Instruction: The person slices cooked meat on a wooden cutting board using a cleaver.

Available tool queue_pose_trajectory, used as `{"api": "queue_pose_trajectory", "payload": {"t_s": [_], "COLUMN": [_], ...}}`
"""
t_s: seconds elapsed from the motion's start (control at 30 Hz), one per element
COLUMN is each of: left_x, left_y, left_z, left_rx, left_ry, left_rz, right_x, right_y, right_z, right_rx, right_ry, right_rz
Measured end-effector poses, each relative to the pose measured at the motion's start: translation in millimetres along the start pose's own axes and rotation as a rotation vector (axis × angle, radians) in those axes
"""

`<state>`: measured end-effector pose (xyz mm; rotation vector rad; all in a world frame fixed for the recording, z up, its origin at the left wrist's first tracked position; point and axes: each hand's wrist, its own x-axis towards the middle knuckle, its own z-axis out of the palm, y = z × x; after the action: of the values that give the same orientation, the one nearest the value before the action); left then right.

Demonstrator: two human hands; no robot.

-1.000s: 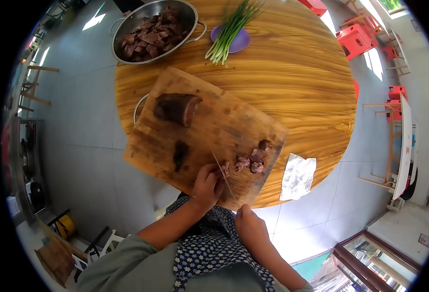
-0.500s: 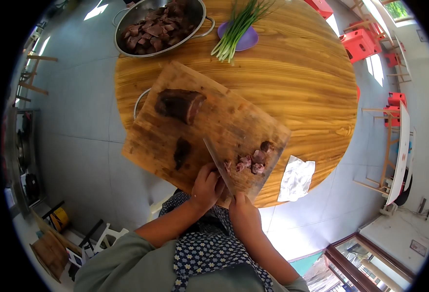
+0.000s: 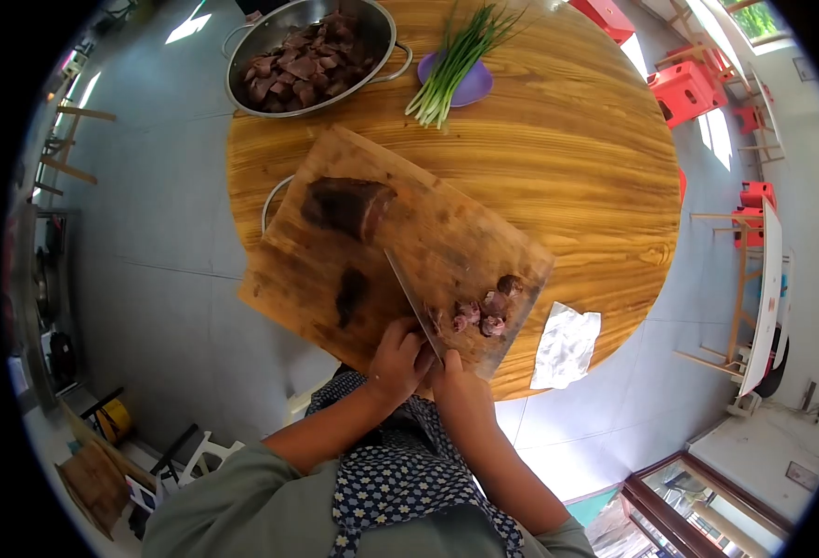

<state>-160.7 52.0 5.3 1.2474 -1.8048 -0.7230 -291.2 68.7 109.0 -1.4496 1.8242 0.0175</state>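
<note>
My right hand [image 3: 462, 389] is closed round the handle of a knife [image 3: 413, 302], low on the wooden cutting board [image 3: 479, 228]. The long thin blade points up and to the left. Just left of the blade, my left hand [image 3: 398, 356] has its fingers curled over the board; whatever they press on is hidden. Several cut pieces of meat [image 3: 494, 303] lie to the right of the blade. A large dark chunk of meat [image 3: 344, 206] rests near the board's far left, and a small dark piece [image 3: 349, 296] lies closer to me.
At the far side of the round wooden table [image 3: 605, 177] stands a metal pan [image 3: 395, 42] full of sliced meat. Spring onions [image 3: 453, 74] lie across a purple dish [image 3: 474, 86]. A crumpled white paper [image 3: 566, 346] sits right of the board. Red stools [image 3: 684, 93] stand beyond.
The knife has shifted slightly left, its blade turned more edge-on, and my right hand has moved slightly up and closer to my left hand. The meat pieces stay where they were on the board.
</note>
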Motion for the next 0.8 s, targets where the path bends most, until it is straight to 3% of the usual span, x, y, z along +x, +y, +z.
{"api": "queue_pose_trajectory", "payload": {"t_s": [0.27,0.33,0.5,0.67,0.8], "left_x": [5.6,6.9,8.9,5.5,4.2], "left_y": [6.8,7.6,6.3,5.4,3.1], "left_z": [0.4,1.3,-3.1,2.3,3.0], "left_rx": [0.002,0.000,-0.036,-0.043,-0.048], "left_ry": [0.100,0.104,0.115,0.127,0.129], "left_rz": [0.017,0.014,0.037,0.018,0.013], "right_x": [-4.7,7.3,18.2,-14.6,-30.7], "right_y": [21.9,23.4,13.9,2.7,23.3], "right_z": [-21.7,-21.0,-21.8,-39.6,-24.7], "right_rx": [0.225,0.291,0.291,0.275,0.155], "right_ry": [0.031,0.061,0.169,0.130,0.045], "right_rz": [0.114,0.041,-0.049,0.110,0.079]}}
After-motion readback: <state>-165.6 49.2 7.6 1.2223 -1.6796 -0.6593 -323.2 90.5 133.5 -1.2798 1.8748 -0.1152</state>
